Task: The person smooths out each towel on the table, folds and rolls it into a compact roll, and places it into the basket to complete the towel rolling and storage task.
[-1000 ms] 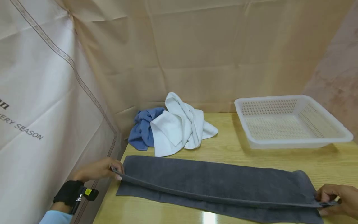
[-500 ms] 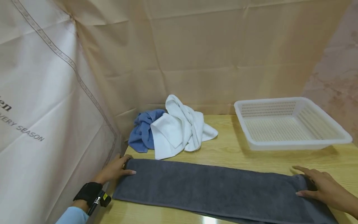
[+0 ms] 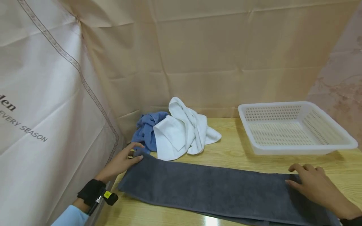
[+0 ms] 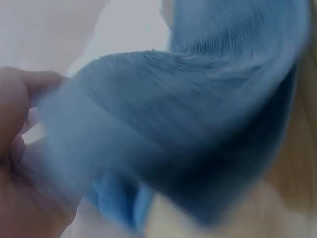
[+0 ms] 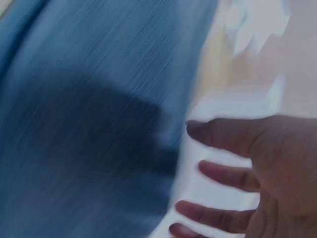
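A dark grey towel (image 3: pixel 209 190), folded into a long strip, lies across the front of the table and looks blue in both wrist views. My left hand (image 3: pixel 123 161) pinches its far left corner and holds that end raised and bent; the left wrist view is blurred, with the towel's edge (image 4: pixel 148 99) by the fingers. Over the right end of the strip hovers my right hand (image 3: pixel 314 186), fingers spread and relaxed. In the right wrist view the thumb (image 5: pixel 223 134) is beside the towel's edge, and nothing is gripped.
A crumpled white towel (image 3: pixel 183 131) and a crumpled blue towel (image 3: pixel 145 130) lie together at the back left. At the back right stands a white perforated plastic basket (image 3: pixel 305 147). Cloth sheets (image 3: pixel 198 47) hang behind and at the sides of the wooden table (image 3: pixel 226 157).
The towel's raised front edge has been laid over into a flatter strip. My left hand let go, then took the far left corner and raised it. My right hand released its end.
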The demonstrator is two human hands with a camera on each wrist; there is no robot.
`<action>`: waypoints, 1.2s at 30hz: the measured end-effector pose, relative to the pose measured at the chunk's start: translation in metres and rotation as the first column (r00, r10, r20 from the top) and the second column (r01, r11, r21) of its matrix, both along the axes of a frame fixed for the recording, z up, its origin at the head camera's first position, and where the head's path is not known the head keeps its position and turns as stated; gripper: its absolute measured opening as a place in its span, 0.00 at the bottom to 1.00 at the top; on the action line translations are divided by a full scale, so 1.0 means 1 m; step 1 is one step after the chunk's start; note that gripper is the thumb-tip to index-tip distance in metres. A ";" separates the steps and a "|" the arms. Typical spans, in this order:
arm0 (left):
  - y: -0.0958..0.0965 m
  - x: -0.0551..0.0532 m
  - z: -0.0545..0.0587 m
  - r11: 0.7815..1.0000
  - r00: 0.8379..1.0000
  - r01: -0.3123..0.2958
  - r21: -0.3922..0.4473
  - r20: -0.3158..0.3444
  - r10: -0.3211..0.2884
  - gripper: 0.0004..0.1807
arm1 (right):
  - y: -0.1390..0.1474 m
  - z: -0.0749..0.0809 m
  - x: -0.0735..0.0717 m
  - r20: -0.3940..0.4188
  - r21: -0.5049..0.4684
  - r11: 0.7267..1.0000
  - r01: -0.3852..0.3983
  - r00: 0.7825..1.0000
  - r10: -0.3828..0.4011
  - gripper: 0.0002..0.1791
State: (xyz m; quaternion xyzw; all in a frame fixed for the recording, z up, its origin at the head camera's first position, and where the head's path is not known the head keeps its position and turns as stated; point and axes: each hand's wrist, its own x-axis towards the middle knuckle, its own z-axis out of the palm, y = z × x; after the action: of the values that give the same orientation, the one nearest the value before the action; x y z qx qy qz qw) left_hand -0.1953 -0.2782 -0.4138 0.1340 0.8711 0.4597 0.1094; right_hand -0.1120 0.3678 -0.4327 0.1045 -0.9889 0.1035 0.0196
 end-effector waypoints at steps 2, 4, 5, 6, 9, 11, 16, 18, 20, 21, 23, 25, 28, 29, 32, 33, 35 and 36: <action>0.027 0.002 0.014 0.996 0.999 0.015 0.093 0.045 -0.019 0.17 | -0.052 0.014 0.001 -0.022 -0.103 0.994 -0.037 0.999 0.035 0.17; 0.059 0.004 0.026 0.977 0.993 0.045 0.206 0.100 -0.067 0.16 | -0.110 0.026 0.001 0.021 -0.290 0.954 -0.082 0.996 0.092 0.17; 0.077 0.006 0.031 0.965 0.987 0.063 0.256 0.124 -0.098 0.16 | -0.139 0.032 0.001 0.061 -0.393 0.915 -0.092 0.990 0.126 0.19; 0.094 0.007 0.034 0.950 0.980 0.088 0.300 0.145 -0.136 0.17 | -0.166 0.037 0.000 0.118 -0.497 0.864 -0.080 0.980 0.159 0.23; 0.141 0.012 0.040 0.901 0.949 0.175 0.397 0.175 -0.262 0.18 | -0.229 0.046 -0.002 0.215 -0.684 0.728 -0.041 0.943 0.255 0.33; 0.163 0.012 0.040 0.888 0.942 0.217 0.406 0.151 -0.299 0.19 | -0.254 0.049 -0.005 0.158 -0.720 0.688 -0.088 0.945 0.286 0.30; 0.175 -0.004 0.021 0.915 0.944 0.325 0.239 -0.026 -0.329 0.45 | -0.263 0.063 -0.009 0.066 -0.784 0.609 -0.119 0.960 0.273 0.11; 0.172 -0.015 0.007 0.892 0.907 0.420 0.167 -0.035 -0.420 0.55 | -0.256 0.075 -0.007 0.128 -0.861 0.506 -0.048 0.943 0.307 0.13; 0.169 -0.024 -0.007 0.825 0.830 0.548 0.138 0.027 -0.557 0.60 | -0.248 0.088 -0.003 0.168 -0.915 0.404 0.018 0.926 0.338 0.17; 0.166 -0.027 -0.014 0.790 0.790 0.596 0.144 0.068 -0.609 0.59 | -0.242 0.095 -0.001 0.184 -0.931 0.362 0.051 0.920 0.345 0.19; 0.162 -0.031 -0.024 0.739 0.727 0.659 0.139 0.132 -0.673 0.51 | -0.227 0.109 0.005 0.196 -0.942 0.326 0.084 0.924 0.329 0.21; 0.156 -0.033 -0.030 0.716 0.697 0.685 0.135 0.165 -0.698 0.39 | -0.207 0.121 0.011 0.205 -0.940 0.325 0.106 0.935 0.288 0.22; 0.148 -0.035 -0.032 0.719 0.701 0.684 0.125 0.162 -0.695 0.19 | -0.167 0.125 0.018 0.243 -0.925 0.345 0.161 0.947 0.210 0.26; 0.147 -0.035 -0.032 0.720 0.702 0.682 0.131 0.160 -0.694 0.15 | -0.153 0.122 0.019 0.261 -0.919 0.349 0.185 0.948 0.184 0.27; 0.146 -0.036 -0.033 0.722 0.711 0.683 0.108 0.130 -0.691 0.11 | -0.110 0.102 0.020 0.335 -0.862 0.430 0.268 0.938 0.087 0.32; 0.146 -0.036 -0.034 0.728 0.718 0.681 0.085 0.121 -0.686 0.13 | -0.096 0.091 0.019 0.364 -0.833 0.465 0.298 0.930 0.056 0.34; 0.149 -0.036 -0.036 0.730 0.726 0.683 0.019 0.090 -0.682 0.17 | -0.074 0.067 0.016 0.406 -0.762 0.549 0.343 0.914 -0.008 0.35; 0.150 -0.037 -0.037 0.728 0.726 0.686 -0.012 0.070 -0.684 0.20 | -0.065 0.054 0.013 0.410 -0.717 0.604 0.349 0.911 -0.040 0.34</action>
State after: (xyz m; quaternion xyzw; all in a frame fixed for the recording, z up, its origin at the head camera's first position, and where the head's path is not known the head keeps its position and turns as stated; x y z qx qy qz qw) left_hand -0.2320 -0.1282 -0.4512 0.4296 0.7649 0.3747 0.2999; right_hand -0.0988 0.3029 -0.3790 -0.0447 -0.8382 0.5336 -0.1036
